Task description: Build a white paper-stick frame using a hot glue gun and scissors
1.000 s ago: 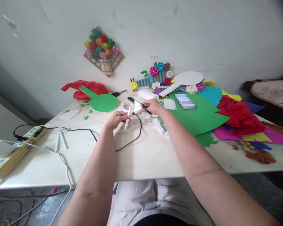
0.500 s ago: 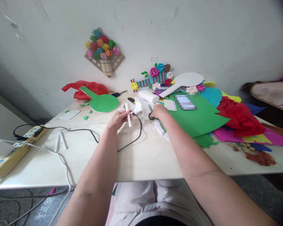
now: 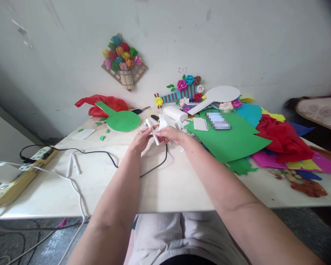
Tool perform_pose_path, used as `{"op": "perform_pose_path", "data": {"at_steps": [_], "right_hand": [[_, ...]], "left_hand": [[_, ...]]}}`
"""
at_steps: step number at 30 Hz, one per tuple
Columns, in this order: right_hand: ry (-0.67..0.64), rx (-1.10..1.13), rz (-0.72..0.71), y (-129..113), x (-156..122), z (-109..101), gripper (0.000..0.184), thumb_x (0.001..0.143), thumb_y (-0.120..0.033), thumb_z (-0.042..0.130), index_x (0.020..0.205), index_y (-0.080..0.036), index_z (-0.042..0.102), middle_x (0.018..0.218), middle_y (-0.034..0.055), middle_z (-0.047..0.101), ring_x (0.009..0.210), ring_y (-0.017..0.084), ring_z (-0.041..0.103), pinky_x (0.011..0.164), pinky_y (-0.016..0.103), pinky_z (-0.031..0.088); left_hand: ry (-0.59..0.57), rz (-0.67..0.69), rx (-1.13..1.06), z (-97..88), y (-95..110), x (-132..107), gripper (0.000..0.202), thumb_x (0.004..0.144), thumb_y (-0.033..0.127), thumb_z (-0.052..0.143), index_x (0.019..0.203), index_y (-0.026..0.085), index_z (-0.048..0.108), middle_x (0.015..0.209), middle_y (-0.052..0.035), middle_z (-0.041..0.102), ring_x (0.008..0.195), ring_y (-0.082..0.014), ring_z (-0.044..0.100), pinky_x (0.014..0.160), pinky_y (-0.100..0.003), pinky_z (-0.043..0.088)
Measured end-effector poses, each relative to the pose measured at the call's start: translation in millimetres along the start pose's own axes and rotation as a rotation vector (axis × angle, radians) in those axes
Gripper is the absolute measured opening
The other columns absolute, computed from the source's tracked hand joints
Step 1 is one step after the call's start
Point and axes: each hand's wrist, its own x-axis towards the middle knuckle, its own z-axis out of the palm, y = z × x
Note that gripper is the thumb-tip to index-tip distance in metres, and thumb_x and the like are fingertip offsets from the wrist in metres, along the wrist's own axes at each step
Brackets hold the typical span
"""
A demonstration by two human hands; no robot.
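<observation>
Over the middle of the table, my left hand (image 3: 142,138) grips a slim white stick (image 3: 153,132), which tilts from upper left to lower right. My right hand (image 3: 169,134) has come up against the stick from the right, its fingers closed at it. Whether anything else is between those fingers is hidden. Behind the hands are crumpled white material (image 3: 163,120) and a thick white roll (image 3: 175,114). A black-and-yellow cutter (image 3: 155,117) lies just beyond the stick. The scissors are out of sight now.
A green banjo-shaped board (image 3: 123,120) lies at the left, near two white sticks (image 3: 76,164) and a yellow power strip (image 3: 19,180). A black cable (image 3: 165,158) runs under the hands. Green sheets (image 3: 223,143), a phone (image 3: 218,120) and coloured cloth (image 3: 284,138) cover the right.
My right hand has left the black-handled scissors and moved left to the stick. My left hand still holds the stick, which has shifted slightly right.
</observation>
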Motion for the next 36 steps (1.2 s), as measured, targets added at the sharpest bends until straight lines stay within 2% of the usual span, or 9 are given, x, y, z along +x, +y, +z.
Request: {"op": "perform_pose_path", "data": {"at_steps": [2, 4, 8, 11, 14, 18, 29, 36], "right_hand": [[-0.002, 0.053, -0.019, 2, 2, 7, 0.018, 0.074, -0.029, 0.066, 0.069, -0.011, 0.065, 0.066, 0.0046, 0.067, 0.056, 0.009, 0.058, 0.050, 0.018, 0.039], [0.052, 0.082, -0.025, 3, 4, 13, 0.014, 0.073, -0.022, 0.066, 0.065, -0.011, 0.064, 0.058, 0.0022, 0.064, 0.051, 0.008, 0.056, 0.048, 0.018, 0.038], [0.162, 0.078, -0.021, 5, 7, 20, 0.014, 0.073, -0.015, 0.064, 0.060, -0.011, 0.061, 0.048, -0.0014, 0.058, 0.045, 0.007, 0.052, 0.044, 0.017, 0.035], [0.230, 0.035, -0.035, 8, 8, 21, 0.015, 0.073, -0.013, 0.063, 0.059, -0.011, 0.060, 0.045, -0.0035, 0.055, 0.043, 0.006, 0.050, 0.044, 0.017, 0.036], [0.246, 0.013, -0.043, 11, 11, 21, 0.017, 0.072, -0.014, 0.063, 0.057, -0.011, 0.058, 0.044, -0.0041, 0.054, 0.042, 0.007, 0.051, 0.043, 0.016, 0.035], [0.249, 0.023, 0.001, 15, 14, 20, 0.016, 0.072, -0.017, 0.065, 0.059, -0.012, 0.058, 0.047, -0.0026, 0.057, 0.045, 0.008, 0.056, 0.041, 0.016, 0.036], [0.227, 0.054, 0.006, 20, 18, 19, 0.010, 0.072, -0.015, 0.065, 0.063, -0.011, 0.062, 0.053, 0.0006, 0.062, 0.046, 0.010, 0.057, 0.033, 0.015, 0.033], [0.223, 0.061, 0.026, 18, 15, 21, 0.012, 0.077, -0.011, 0.058, 0.066, -0.012, 0.063, 0.053, -0.0002, 0.062, 0.044, 0.008, 0.055, 0.032, 0.014, 0.033]], "left_hand": [[0.000, -0.015, -0.015, 0.6, 0, 0, 0.032, 0.065, 0.038, 0.070, 0.087, 0.014, 0.070, 0.087, -0.0069, 0.068, 0.077, -0.0159, 0.060, 0.072, -0.028, 0.045], [-0.007, -0.039, -0.008, 0.9, 0, 0, 0.035, 0.065, 0.038, 0.070, 0.090, 0.014, 0.069, 0.081, -0.0064, 0.067, 0.071, -0.0144, 0.059, 0.068, -0.027, 0.045], [0.024, -0.045, 0.033, 0.4, 0, -2, 0.034, 0.064, 0.040, 0.070, 0.086, 0.014, 0.069, 0.080, -0.0059, 0.067, 0.073, -0.0142, 0.060, 0.068, -0.026, 0.045], [0.061, -0.083, 0.123, -1.1, 0, -3, 0.034, 0.062, 0.042, 0.071, 0.078, 0.013, 0.068, 0.073, -0.0049, 0.066, 0.067, -0.0142, 0.059, 0.066, -0.028, 0.046], [0.127, -0.108, 0.211, -2.8, -1, -3, 0.034, 0.060, 0.043, 0.073, 0.071, 0.011, 0.066, 0.066, -0.0043, 0.064, 0.062, -0.0136, 0.058, 0.063, -0.027, 0.045], [0.182, -0.119, 0.203, -4.9, -1, -3, 0.034, 0.058, 0.043, 0.074, 0.068, 0.011, 0.064, 0.064, -0.0038, 0.063, 0.061, -0.0127, 0.058, 0.061, -0.025, 0.044], [0.132, -0.161, 0.103, -7.6, -2, -1, 0.034, 0.057, 0.041, 0.075, 0.070, 0.011, 0.066, 0.066, -0.0049, 0.065, 0.062, -0.0138, 0.059, 0.061, -0.027, 0.046], [0.066, -0.154, 0.099, -5.7, 0, -4, 0.034, 0.060, 0.040, 0.073, 0.072, 0.010, 0.066, 0.071, -0.0078, 0.067, 0.062, -0.0162, 0.061, 0.063, -0.030, 0.049]]}}
